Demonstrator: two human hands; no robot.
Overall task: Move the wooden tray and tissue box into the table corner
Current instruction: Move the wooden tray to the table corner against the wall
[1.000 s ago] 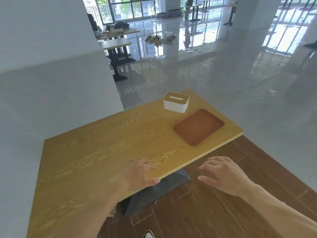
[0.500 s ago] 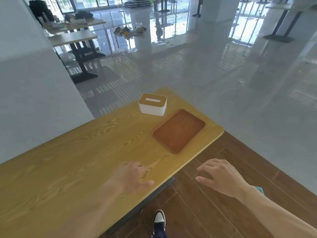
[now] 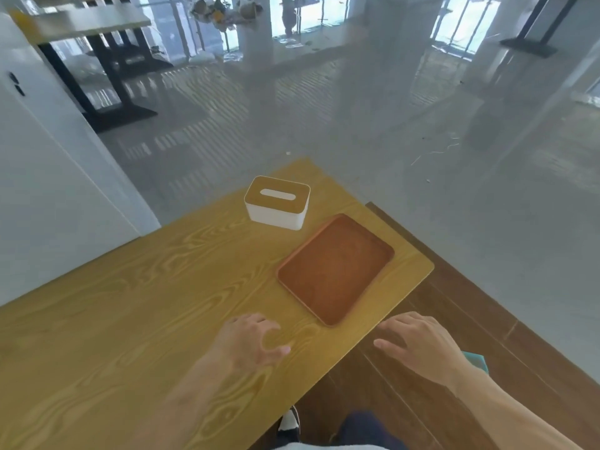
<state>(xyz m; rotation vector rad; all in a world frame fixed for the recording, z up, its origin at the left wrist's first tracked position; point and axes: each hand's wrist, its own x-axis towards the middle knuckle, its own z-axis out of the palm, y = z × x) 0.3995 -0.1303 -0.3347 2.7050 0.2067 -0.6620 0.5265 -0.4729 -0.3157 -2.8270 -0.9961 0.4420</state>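
While my hands hover empty:
Left hand (image 3: 251,344): fingers spread, over table (image 3: 113,319).
Right hand (image 3: 418,344): fingers loose, off its edge.
Tray (image 3: 336,269), tissue box (image 3: 277,203): far right corner.

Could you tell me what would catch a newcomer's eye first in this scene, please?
The reddish wooden tray lying flat near the table's right end, with the white tissue box just beyond it. Nearer, the left hand is over the tabletop, the right hand past its edge, both empty.

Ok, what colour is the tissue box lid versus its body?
The tissue box has a light wood-tone lid over a white body, as seen in the head view.
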